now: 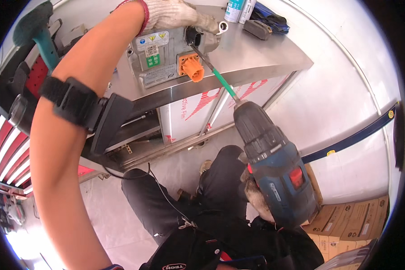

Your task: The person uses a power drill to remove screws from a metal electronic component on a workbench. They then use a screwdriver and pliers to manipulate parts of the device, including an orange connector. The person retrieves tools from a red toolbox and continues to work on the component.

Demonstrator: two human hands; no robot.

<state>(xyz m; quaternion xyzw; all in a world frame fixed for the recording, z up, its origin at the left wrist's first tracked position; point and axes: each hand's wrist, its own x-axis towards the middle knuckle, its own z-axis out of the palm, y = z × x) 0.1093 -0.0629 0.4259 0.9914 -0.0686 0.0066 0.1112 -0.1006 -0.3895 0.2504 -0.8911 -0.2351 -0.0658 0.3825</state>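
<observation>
My left hand [173,14], in a white knit glove with a red cuff, grips the top of a silver metal electronics housing [168,56] on the workbench. The fingers curl over its far edge beside a black connector [193,36]. An orange round connector [192,67] sticks out of the housing's near side. My right hand [256,195], also gloved and partly hidden, is closed round the handle of a blue and black cordless drill [279,166]. Its long bit with a green sleeve [223,83] points up and left, the tip at the black connector; contact cannot be told.
The steel workbench [274,60] has a rounded near edge. At its back stand spray cans [239,10] beside a dark block [257,29]. An open drawer [135,135] lies below. Cardboard boxes [346,220] sit low right; a thin cable [166,193] hangs by my legs.
</observation>
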